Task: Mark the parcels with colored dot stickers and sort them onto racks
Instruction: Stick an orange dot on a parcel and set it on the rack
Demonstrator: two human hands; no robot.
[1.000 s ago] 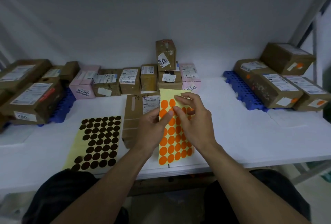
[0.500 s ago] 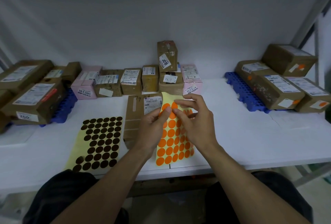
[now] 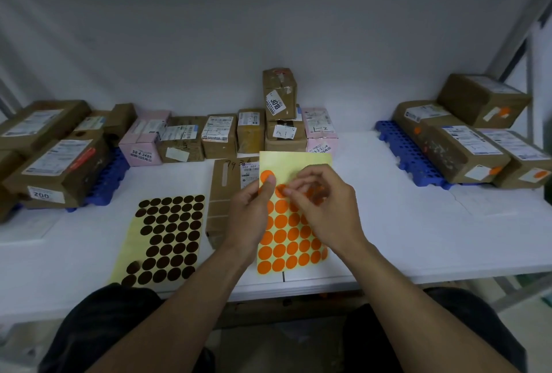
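Two grips meet at frame centre: the left grip (image 3: 254, 211) pinches the orange sticker sheet (image 3: 286, 241) over the flat cardboard parcel (image 3: 222, 190), and the right grip (image 3: 322, 208) nips one orange dot (image 3: 280, 190) near its top. Best peel slowly from one edge, backing held taut.

I see a white counter (image 3: 418, 238) running the full width of my view, with a thick, pale front edge. Behind the counter a plain grey-white wall (image 3: 268, 14) rises to the top of the frame. At the counter's right end a grey metal upright (image 3: 521, 29) slants upward in my wide lens, with a dark strip just beside it. Below the counter's front edge I see pale grey floor (image 3: 268, 351). The light is soft, even and rather dim, casting faint shadows on the counter.
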